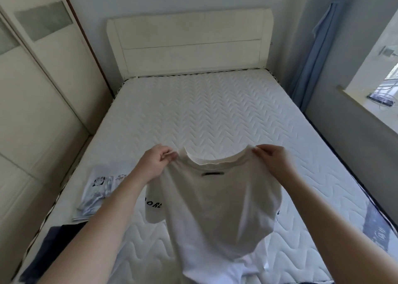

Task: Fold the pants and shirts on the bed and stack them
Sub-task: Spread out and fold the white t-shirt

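Note:
A white T-shirt [215, 208] with a small dark label below the collar hangs in the air over the near part of the bed [204, 111]. My left hand [156, 162] pinches its left shoulder, and my right hand [272, 162] pinches the right shoulder. Black letters show on the left sleeve. The shirt's lower part drapes down toward more white cloth near the bottom edge. A folded white shirt with a printed picture [98, 193] lies flat at the bed's left edge. A dark garment [51, 249] lies at the near left corner.
A cream headboard [189, 44] stands at the far end. Wardrobe doors [32, 89] line the left side. A blue curtain [318, 46] and a window sill [366, 105] are on the right. A bluish-grey patch [375, 230] lies on the mattress at the bed's right edge.

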{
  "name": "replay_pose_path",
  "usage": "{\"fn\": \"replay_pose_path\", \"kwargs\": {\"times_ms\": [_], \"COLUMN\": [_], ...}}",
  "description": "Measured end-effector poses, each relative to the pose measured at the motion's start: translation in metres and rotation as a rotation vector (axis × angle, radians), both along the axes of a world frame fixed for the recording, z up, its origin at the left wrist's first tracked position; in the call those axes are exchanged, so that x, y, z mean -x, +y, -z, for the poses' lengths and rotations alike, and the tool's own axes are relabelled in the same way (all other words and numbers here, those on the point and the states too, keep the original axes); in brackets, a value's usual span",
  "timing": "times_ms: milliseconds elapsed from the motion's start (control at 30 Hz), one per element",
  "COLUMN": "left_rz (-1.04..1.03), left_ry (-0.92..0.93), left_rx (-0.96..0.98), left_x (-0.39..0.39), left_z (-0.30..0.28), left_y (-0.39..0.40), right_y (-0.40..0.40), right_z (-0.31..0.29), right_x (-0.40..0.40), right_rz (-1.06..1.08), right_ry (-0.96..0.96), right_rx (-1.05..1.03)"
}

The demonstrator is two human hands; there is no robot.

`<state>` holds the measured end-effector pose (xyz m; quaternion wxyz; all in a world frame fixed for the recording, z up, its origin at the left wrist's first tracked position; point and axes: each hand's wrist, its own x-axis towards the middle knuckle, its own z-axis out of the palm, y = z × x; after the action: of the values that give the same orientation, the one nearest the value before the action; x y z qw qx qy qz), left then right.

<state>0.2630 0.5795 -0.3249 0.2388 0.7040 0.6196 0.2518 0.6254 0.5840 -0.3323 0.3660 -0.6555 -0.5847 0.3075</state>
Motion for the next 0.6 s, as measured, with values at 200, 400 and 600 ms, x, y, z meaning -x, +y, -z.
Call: {"fn": "replay_pose_path", "kwargs": {"times_ms": [200, 400, 600], "left_rz": [-0.033, 0.019, -0.014], "left_ry": [-0.060, -0.066, -0.093], "left_rx": [0.025, 0.046, 0.109], "left_x": [0.021, 0.028, 0.023], "left_z": [0.047, 0.084, 0.109], "left_y": [0.054, 0.087, 0.123], "right_y": [0.036, 0.065, 0.110], "right_z": [0.026, 0.052, 0.079], "right_x": [0.028, 0.037, 0.038], "right_rz": [0.044, 0.080, 0.069], "right_ry": [-0.023, -0.048, -0.075], "right_rx": [0.078, 0.142, 0.174]}}
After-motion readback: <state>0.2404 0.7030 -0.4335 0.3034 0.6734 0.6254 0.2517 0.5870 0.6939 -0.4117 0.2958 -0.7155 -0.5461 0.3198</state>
